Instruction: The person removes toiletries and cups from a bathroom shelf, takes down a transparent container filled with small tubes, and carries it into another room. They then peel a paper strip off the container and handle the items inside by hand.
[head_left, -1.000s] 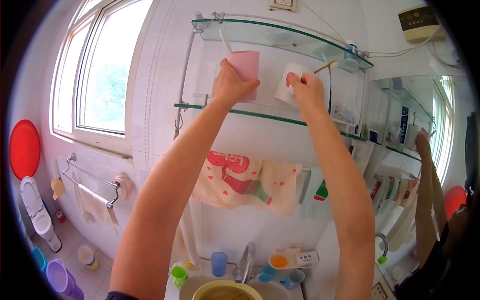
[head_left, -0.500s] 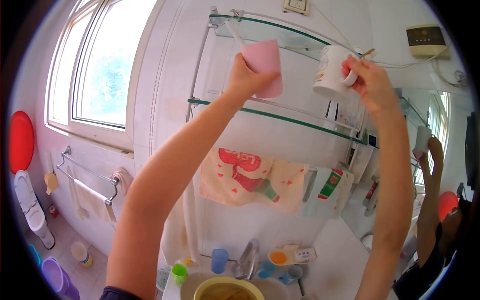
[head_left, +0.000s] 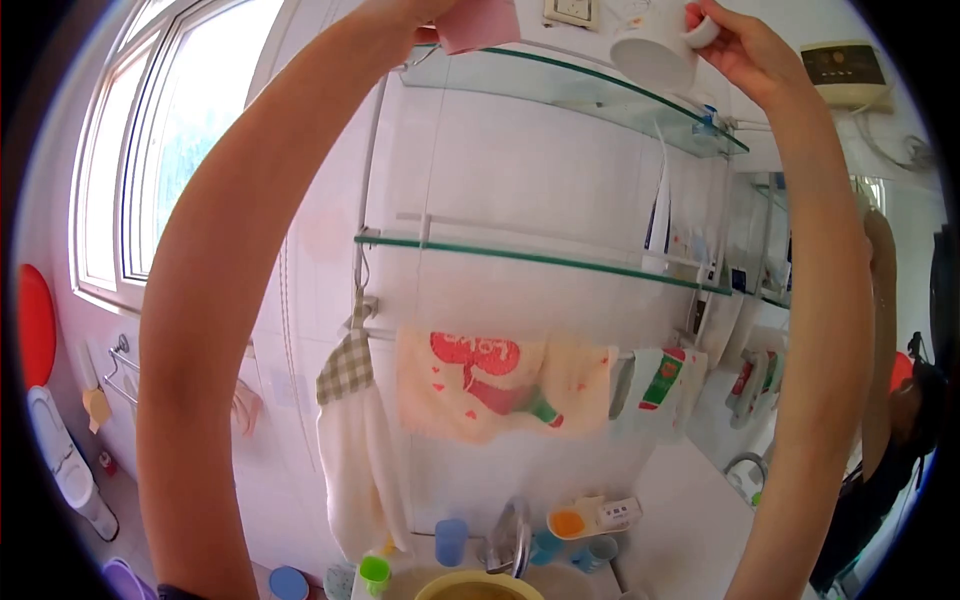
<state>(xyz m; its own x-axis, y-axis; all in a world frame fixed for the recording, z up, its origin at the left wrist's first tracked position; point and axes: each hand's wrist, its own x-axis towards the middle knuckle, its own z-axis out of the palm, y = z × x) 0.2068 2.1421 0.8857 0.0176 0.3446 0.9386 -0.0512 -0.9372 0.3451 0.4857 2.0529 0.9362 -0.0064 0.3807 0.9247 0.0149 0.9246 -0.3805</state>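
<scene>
At the top edge, my left hand (head_left: 412, 14) is closed around a pink cup (head_left: 478, 26); much of the hand and the cup's upper part are cut off by the frame. My right hand (head_left: 738, 48) grips the handle of a white mug (head_left: 655, 50), whose underside shows. Both cups are raised at the height of the upper glass shelf (head_left: 560, 90) or above it. Below lies the lower glass shelf (head_left: 540, 259), with a toothpaste tube (head_left: 658, 225) standing at its right end.
A towel with red print (head_left: 505, 385) hangs under the shelves. The sink counter bears a faucet (head_left: 510, 535), a yellow basin (head_left: 480, 588), a blue cup (head_left: 451, 540) and a green cup (head_left: 375, 573). A mirror (head_left: 770, 300) is at right, a window (head_left: 180, 130) at left.
Both hands have risen with the cups, from between the two shelves up to the top edge of the view. The right hand's hold on the mug's handle now shows clearly.
</scene>
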